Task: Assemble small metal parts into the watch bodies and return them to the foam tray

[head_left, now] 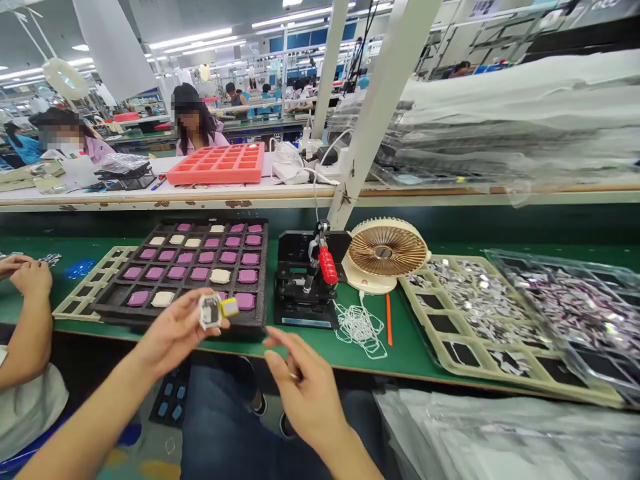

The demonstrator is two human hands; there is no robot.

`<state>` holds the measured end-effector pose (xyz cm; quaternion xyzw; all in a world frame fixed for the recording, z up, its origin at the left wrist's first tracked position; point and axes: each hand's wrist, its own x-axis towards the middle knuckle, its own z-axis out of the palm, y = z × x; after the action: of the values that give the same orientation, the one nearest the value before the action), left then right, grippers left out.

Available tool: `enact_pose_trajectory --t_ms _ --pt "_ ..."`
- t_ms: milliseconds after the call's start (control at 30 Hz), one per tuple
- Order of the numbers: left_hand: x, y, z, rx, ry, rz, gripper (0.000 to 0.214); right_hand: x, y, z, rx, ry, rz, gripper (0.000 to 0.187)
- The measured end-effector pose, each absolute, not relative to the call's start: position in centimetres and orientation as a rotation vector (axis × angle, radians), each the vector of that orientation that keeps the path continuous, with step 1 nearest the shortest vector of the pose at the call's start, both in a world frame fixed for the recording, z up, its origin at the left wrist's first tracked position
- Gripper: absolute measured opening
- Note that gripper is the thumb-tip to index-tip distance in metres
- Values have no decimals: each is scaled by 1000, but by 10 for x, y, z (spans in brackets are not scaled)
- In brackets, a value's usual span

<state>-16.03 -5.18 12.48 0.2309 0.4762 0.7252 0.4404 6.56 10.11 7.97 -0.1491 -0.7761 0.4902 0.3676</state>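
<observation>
My left hand (177,327) pinches a small white device casing (210,312) with dark parts inside, held up over the front edge of the black foam tray. A yellow-and-white piece (230,307) sticks out from the casing's right side. My right hand (303,380) is apart from it, to the right over the table edge, fingers loosely bent and spread with nothing visible between them. Behind my left hand, the black foam tray (257,293) carries rows of purple casings (200,273) and several cream ones (221,275).
A black clamp fixture (293,293) with a red handle (327,265) stands mid-table, beside a cream fan (385,250) and its coiled white cable (360,327). An orange stick (389,320) lies near parts trays (435,343). At left are a co-worker's hands (30,273). A slanted post (380,100) rises behind.
</observation>
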Motion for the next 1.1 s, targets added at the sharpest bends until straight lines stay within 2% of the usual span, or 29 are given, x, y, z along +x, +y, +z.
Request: enact_pose_trajectory --t_ms 67,167,233,333,433,500,633,733,867,1100 --pt "-123 -54 114 527 1123 1770 32 54 96 83 -352 -2010 1330 33" --pt "-94 -51 102 505 1111 1795 25 51 90 80 -369 -1975 1364 20" --pt "-87 -48 95 512 1112 1806 25 55 89 74 -389 -1947 1353 20" --pt "-81 -44 88 524 1101 1803 26 63 93 69 -350 -1969 1326 30" --pt "-76 -39 80 549 1112 1806 26 70 102 70 -367 -1983 1374 20" --pt "-74 -37 74 575 1183 1798 26 73 110 73 -513 -1965 1559 18" --pt "-72 -33 59 648 1360 1821 25 72 121 79 -703 -1753 2136 37" --pt "-69 -31 50 659 1372 1871 31 67 117 75 -743 -1506 2317 47" --pt "-61 -29 42 561 1432 1906 43 60 102 64 -811 -1395 2194 46" --pt "-47 -26 29 421 1447 1907 41 58 87 55 -836 -1579 1750 33"
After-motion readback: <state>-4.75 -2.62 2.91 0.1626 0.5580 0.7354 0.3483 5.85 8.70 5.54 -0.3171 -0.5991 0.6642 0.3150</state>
